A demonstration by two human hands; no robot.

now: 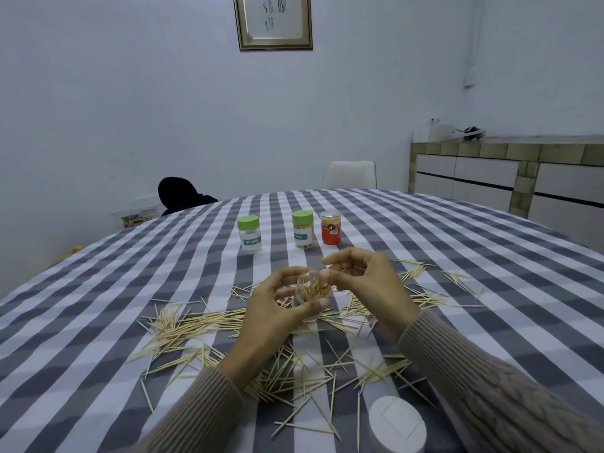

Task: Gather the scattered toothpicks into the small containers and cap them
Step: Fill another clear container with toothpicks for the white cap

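"TOOTHPICK" can be read in white on the teal label of the left green-capped jar (pixel 249 234); the same sort of teal label is seen on the middle green-capped jar (pixel 303 229), only partly legible, "...HPICK" or so; brush characters are shown in the framed picture (pixel 274 19) on the wall, unreadable tbh; the red jar (pixel 331 227) label is too small to be made out

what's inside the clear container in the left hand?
The clear container, gripped by the left hand, holds a bundle of toothpicks, tips visible through its open top. The right hand pinches at its rim. How full it is lower down is hidden behind the fingers.
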